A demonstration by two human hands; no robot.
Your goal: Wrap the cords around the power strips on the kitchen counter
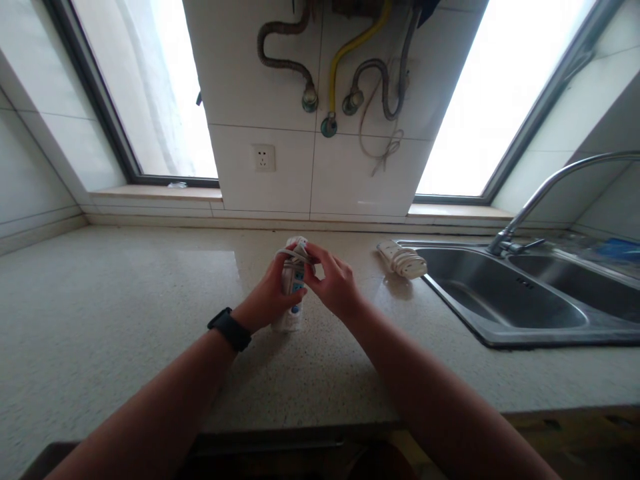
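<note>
A white power strip with blue sockets stands on end on the speckled counter, its cord looped around its top. My left hand, with a black watch on the wrist, grips the strip from the left side. My right hand holds the cord at the strip's top with its fingertips. A second white power strip with its cord wrapped around it lies on the counter to the right, beside the sink.
A steel double sink with a tall faucet fills the right side. A wall socket and several hoses and pipes sit on the tiled pillar behind. Windows flank the pillar. The counter's front edge is near me.
</note>
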